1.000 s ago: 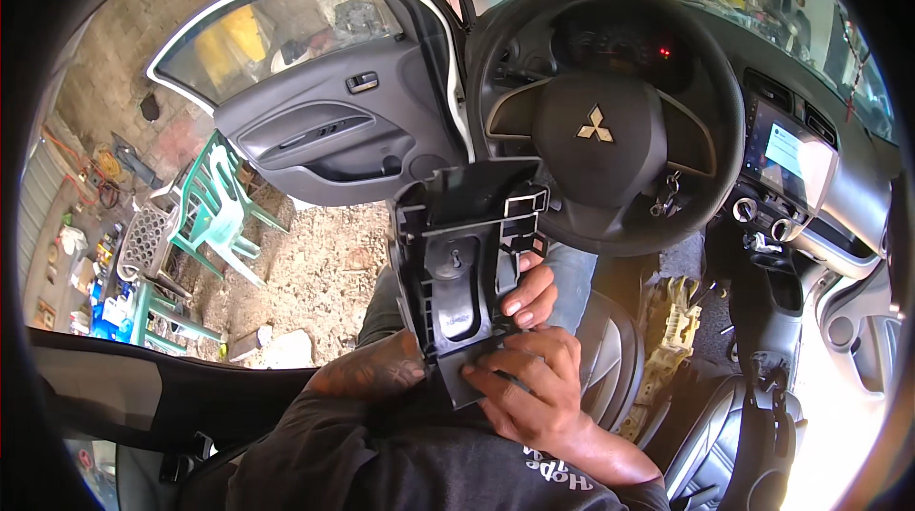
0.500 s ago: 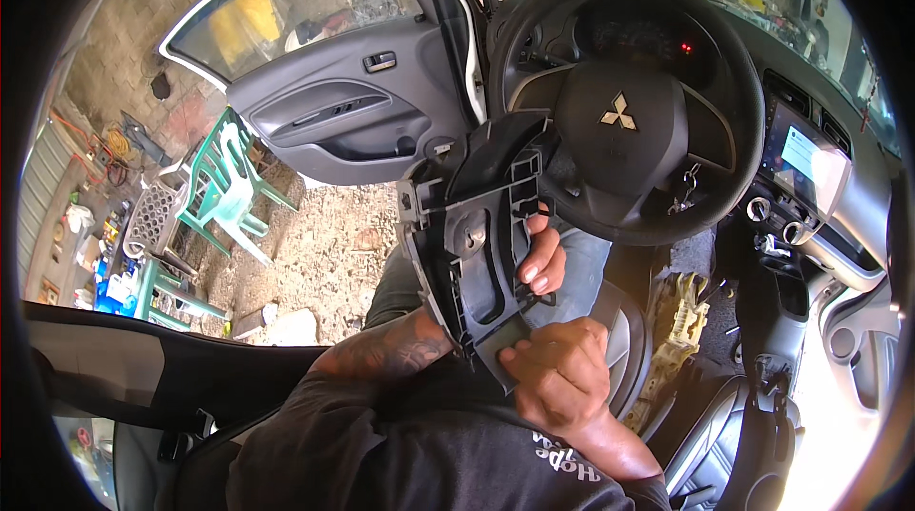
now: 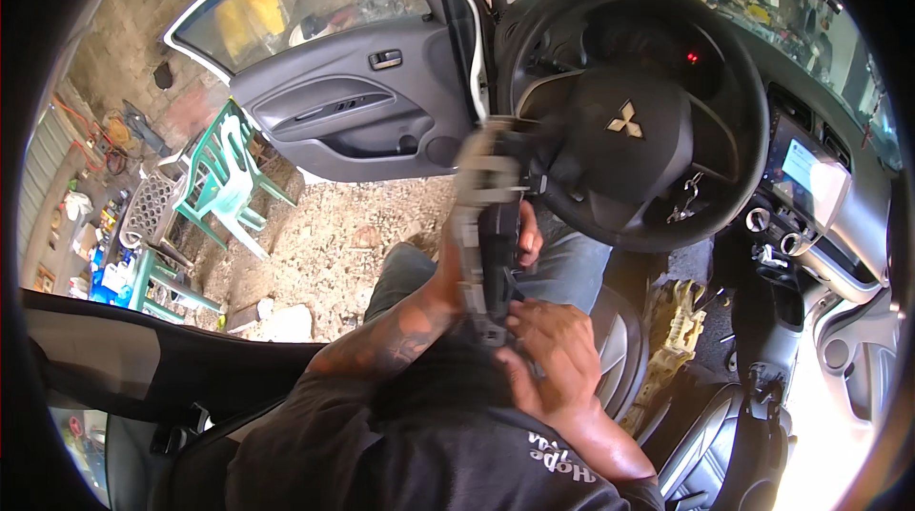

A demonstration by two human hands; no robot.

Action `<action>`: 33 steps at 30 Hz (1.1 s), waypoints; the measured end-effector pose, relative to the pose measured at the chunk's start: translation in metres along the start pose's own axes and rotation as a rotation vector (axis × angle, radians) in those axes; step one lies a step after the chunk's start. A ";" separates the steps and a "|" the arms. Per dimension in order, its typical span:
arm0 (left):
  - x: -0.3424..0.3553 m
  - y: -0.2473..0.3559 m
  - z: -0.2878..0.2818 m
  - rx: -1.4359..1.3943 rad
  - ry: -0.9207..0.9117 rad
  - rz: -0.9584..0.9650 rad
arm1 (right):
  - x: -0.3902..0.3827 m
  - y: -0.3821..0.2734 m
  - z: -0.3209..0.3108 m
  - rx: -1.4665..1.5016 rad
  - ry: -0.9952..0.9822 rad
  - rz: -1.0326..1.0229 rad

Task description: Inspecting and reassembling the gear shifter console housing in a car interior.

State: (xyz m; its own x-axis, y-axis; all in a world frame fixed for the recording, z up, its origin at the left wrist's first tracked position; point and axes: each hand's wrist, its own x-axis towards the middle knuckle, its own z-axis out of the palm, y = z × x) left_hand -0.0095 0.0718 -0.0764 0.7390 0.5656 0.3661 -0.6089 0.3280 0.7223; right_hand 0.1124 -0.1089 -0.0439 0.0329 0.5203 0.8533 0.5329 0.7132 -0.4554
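Observation:
A black plastic car trim panel [image 3: 498,225] with ribs and clips along its edge stands nearly edge-on in front of me, left of the steering wheel [image 3: 624,120]. It is blurred by motion. My left hand [image 3: 529,236] is closed round it from behind; fingertips show at the panel's right side, while the palm is hidden. At the panel's lower end, my right hand [image 3: 560,351] has bent fingers and thumb against it. The exact contact there is smeared.
At left the car door [image 3: 334,111] stands open above gravelly ground. Green plastic chairs [image 3: 229,182] are outside. A lit screen [image 3: 808,168] sits in the dashboard, with keys [image 3: 684,196] hanging below the wheel. Yellowish material [image 3: 675,325] lies by the seat, right of me.
The panel has turned from showing its broad ribbed face to nearly edge-on. Both hands have shifted slightly left with it, and my right hand's fingers have loosened from a tighter curl.

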 end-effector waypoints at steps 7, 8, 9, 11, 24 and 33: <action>0.002 0.034 0.091 0.236 0.322 0.082 | -0.023 0.032 -0.003 0.955 0.230 0.660; 0.002 0.034 0.093 0.258 0.354 0.086 | -0.022 0.034 -0.005 1.048 0.227 0.670; 0.002 0.033 0.094 0.248 0.345 0.091 | -0.024 0.037 -0.007 1.034 0.224 0.665; 0.001 0.034 0.095 0.328 0.332 0.081 | -0.027 0.043 -0.008 0.989 0.178 0.639; 0.007 0.034 0.106 0.333 0.451 0.097 | -0.019 0.045 -0.013 1.155 0.107 0.625; 0.004 0.039 0.111 0.215 0.559 0.107 | 0.004 0.026 -0.005 1.115 0.135 0.718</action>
State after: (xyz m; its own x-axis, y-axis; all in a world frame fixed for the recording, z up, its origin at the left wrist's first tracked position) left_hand 0.0019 0.0030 0.0180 0.3781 0.9177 0.1221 -0.5568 0.1201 0.8219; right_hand 0.1306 -0.0908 -0.0513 0.1308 0.9358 0.3274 -0.6078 0.3366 -0.7192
